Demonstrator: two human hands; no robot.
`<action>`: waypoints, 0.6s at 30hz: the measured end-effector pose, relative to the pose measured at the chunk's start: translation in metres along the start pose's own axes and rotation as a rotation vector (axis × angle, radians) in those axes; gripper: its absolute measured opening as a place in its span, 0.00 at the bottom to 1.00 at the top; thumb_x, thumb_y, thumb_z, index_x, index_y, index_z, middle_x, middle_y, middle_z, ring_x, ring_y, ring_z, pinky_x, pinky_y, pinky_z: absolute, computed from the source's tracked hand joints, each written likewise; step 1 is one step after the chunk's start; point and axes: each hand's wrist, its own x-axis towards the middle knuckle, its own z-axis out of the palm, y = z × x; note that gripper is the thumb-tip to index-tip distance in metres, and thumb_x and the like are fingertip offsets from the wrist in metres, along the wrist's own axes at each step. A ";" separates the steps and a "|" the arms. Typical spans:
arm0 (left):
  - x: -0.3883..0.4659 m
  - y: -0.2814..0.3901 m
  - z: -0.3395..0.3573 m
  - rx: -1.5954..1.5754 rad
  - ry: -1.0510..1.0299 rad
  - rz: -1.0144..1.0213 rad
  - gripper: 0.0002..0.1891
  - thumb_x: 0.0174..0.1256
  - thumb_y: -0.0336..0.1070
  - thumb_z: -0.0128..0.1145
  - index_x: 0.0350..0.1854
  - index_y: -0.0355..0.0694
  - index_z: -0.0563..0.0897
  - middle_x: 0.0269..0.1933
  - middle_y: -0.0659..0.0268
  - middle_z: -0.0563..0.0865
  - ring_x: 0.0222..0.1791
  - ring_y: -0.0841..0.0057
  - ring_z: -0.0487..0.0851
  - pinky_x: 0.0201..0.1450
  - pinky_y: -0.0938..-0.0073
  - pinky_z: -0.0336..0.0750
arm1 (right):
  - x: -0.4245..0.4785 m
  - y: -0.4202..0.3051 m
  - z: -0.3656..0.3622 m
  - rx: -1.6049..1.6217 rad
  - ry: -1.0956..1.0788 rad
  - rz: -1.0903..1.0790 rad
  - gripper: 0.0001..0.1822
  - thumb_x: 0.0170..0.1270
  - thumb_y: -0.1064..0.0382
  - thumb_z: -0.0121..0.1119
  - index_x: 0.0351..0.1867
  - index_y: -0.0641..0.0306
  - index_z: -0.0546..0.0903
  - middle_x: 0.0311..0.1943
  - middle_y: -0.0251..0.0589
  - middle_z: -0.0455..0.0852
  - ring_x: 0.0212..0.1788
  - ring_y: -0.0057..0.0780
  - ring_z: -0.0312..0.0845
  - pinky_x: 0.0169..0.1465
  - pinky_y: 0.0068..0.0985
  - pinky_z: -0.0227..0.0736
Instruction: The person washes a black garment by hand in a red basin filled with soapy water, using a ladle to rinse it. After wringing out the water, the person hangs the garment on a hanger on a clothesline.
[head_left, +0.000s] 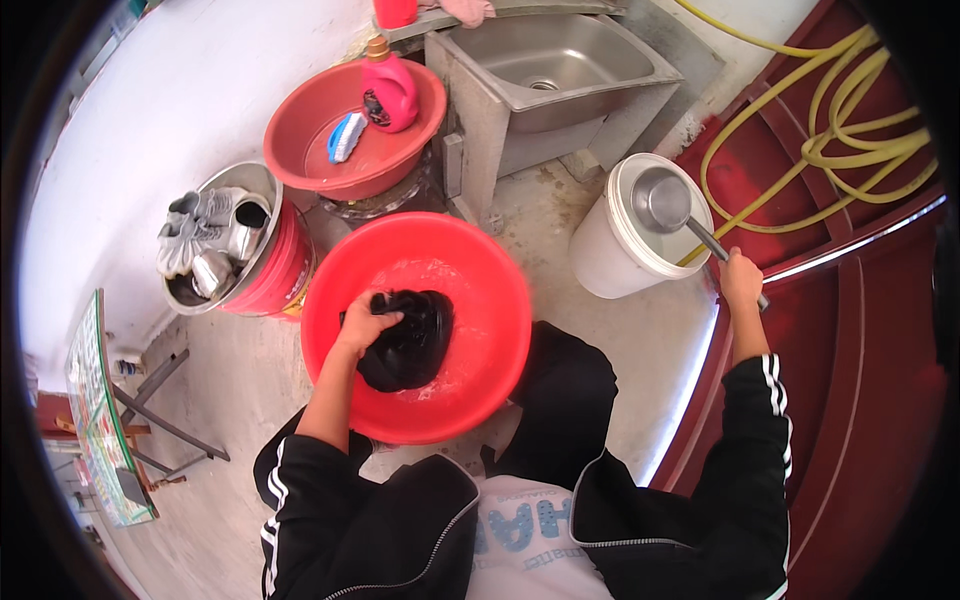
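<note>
A bright red plastic basin (480, 352) stands on the floor in front of me. Inside it lies a bunched, wet-looking black cloth (409, 345), and my left hand (367, 324) grips its upper left edge. To the right, my right hand (741, 277) holds the handle of a metal ladle (664, 201). The ladle's round bowl is over the mouth of a white plastic bucket (611, 251). A yellow hose runs down into that bucket. How much water the bucket holds, I cannot tell.
Behind the basin, a reddish tub (300, 150) holds a pink detergent bottle (394, 94) and a blue-and-white scrub brush (346, 139). A steel sink (555, 60) stands at the back. Grey shoes (199, 217) fill a container at left, near a folding table (112, 420). A yellow hose (832, 142) hangs coiled against the dark red door (847, 360).
</note>
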 end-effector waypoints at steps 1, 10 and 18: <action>0.000 0.023 -0.003 -0.283 0.014 -0.158 0.20 0.44 0.28 0.71 0.41 0.38 0.78 0.36 0.64 0.81 0.39 0.71 0.80 0.46 0.72 0.75 | 0.016 0.009 0.025 -0.038 -0.006 -0.012 0.12 0.61 0.58 0.52 0.42 0.64 0.76 0.31 0.51 0.85 0.36 0.49 0.82 0.38 0.42 0.75; -0.041 0.142 -0.021 -0.309 0.065 0.036 0.19 0.46 0.20 0.64 0.43 0.38 0.77 0.40 0.69 0.80 0.40 0.80 0.78 0.47 0.79 0.71 | 0.091 -0.061 0.109 -0.235 -0.379 -0.030 0.11 0.59 0.62 0.54 0.39 0.54 0.86 0.40 0.39 0.87 0.40 0.36 0.85 0.34 0.38 0.79; -0.045 0.088 0.022 0.553 -0.297 0.319 0.18 0.41 0.31 0.69 0.39 0.41 0.81 0.49 0.58 0.78 0.53 0.58 0.73 0.59 0.64 0.67 | 0.107 -0.107 0.136 0.015 -0.408 -0.012 0.12 0.59 0.62 0.53 0.40 0.57 0.85 0.42 0.44 0.86 0.45 0.37 0.83 0.47 0.33 0.76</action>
